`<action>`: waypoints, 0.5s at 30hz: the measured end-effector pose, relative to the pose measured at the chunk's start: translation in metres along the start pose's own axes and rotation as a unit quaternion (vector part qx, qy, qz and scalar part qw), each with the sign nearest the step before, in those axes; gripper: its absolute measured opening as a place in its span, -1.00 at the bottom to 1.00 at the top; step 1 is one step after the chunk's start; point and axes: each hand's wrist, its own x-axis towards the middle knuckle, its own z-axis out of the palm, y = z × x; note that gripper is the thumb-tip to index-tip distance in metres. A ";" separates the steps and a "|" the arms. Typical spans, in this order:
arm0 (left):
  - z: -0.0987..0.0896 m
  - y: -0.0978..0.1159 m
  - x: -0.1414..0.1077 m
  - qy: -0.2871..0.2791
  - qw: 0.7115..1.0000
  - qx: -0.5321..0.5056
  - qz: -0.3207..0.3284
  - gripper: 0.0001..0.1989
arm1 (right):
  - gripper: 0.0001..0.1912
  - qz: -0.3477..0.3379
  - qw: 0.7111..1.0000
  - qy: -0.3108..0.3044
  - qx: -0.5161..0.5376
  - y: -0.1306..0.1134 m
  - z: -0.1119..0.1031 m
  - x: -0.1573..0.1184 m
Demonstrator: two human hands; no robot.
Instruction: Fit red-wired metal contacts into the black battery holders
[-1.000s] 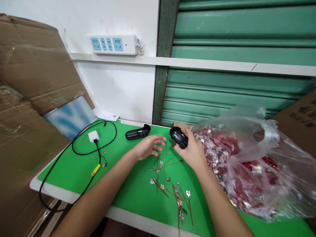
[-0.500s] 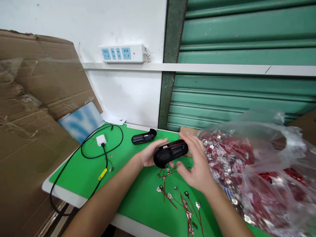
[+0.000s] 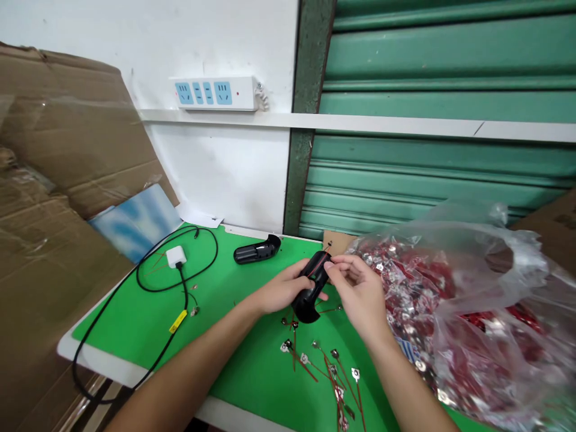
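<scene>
My left hand (image 3: 288, 288) is closed around a black plastic housing (image 3: 308, 306), which is held tilted above the green mat. A thin red wire (image 3: 320, 261) runs along the housing and pokes out past its upper end. At that end the fingertips of my right hand (image 3: 355, 285) are pinched together, touching the housing beside the wire; what lies between them is hidden. Below both hands, several metal contact tabs with red wires (image 3: 333, 369) are scattered on the mat. A second black housing (image 3: 256, 251) lies farther back, left of my hands.
To the right bulges a clear plastic bag (image 3: 450, 312) full of red-wired metal parts. A black cable (image 3: 182, 282) with a white adapter (image 3: 175, 257) loops over the green mat (image 3: 252, 372). Large cardboard (image 3: 67, 240) stands on the left. A power strip (image 3: 216, 94) is on the wall.
The housing has turned from nearly level to steeply tilted, its upper end pointing away. My right hand has gone from spread fingers beside it to a pinch at its upper end.
</scene>
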 end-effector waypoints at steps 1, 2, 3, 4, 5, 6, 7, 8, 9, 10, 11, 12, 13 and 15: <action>0.001 0.000 -0.001 0.005 1.000 0.022 0.005 -0.49 | -0.66 0.001 1.000 0.001 0.000 0.000 0.001 -0.001; 0.002 0.000 -0.001 0.009 0.999 0.045 0.014 -0.52 | -0.67 -0.003 1.000 0.005 -0.006 -0.001 0.001 -0.002; 0.003 0.000 -0.002 0.012 0.997 0.070 0.024 -0.55 | -0.69 -0.010 1.000 0.009 -0.015 -0.002 0.002 -0.003; 0.004 0.000 -0.003 0.013 0.995 0.097 0.036 -0.58 | -0.72 -0.020 0.999 0.015 -0.029 -0.002 0.002 -0.004; 0.005 0.000 -0.004 0.014 0.991 0.126 0.049 -0.60 | -0.75 -0.032 0.998 0.021 -0.047 -0.003 0.002 -0.005; 0.006 0.000 -0.005 0.016 0.985 0.158 0.064 -0.63 | -0.78 -0.046 0.996 0.028 -0.067 -0.003 0.003 -0.007; 0.007 0.000 -0.006 0.017 0.978 0.193 0.079 -0.67 | -0.81 -0.062 0.994 0.033 -0.087 -0.004 0.003 -0.008; 0.008 0.000 -0.007 0.017 0.970 0.224 0.092 -0.71 | -0.84 -0.082 0.991 0.034 -0.104 -0.005 0.003 -0.010; 0.009 0.000 -0.007 0.016 0.964 0.246 0.103 -0.73 | -0.87 -0.104 0.987 0.032 -0.118 -0.006 0.003 -0.011; 0.010 0.000 -0.007 0.013 0.960 0.258 0.110 -0.74 | -0.88 -0.128 0.983 0.025 -0.127 -0.008 0.003 -0.012; 0.011 0.000 -0.006 0.008 0.960 0.258 0.113 -0.74 | -0.89 -0.150 0.980 0.011 -0.131 -0.009 0.003 -0.013; 0.011 -0.001 -0.006 0.003 0.962 0.247 0.114 -0.72 | -0.89 -0.170 0.977 -0.005 -0.130 -0.010 0.003 -0.014; 0.011 -0.002 -0.005 0.000 0.966 0.231 0.114 -0.70 | -0.88 -0.184 0.974 -0.023 -0.127 -0.011 0.003 -0.015; 0.010 -0.003 -0.003 0.002 0.972 0.204 0.117 -0.69 | -0.87 -0.193 0.973 -0.060 -0.111 -0.012 0.004 -0.016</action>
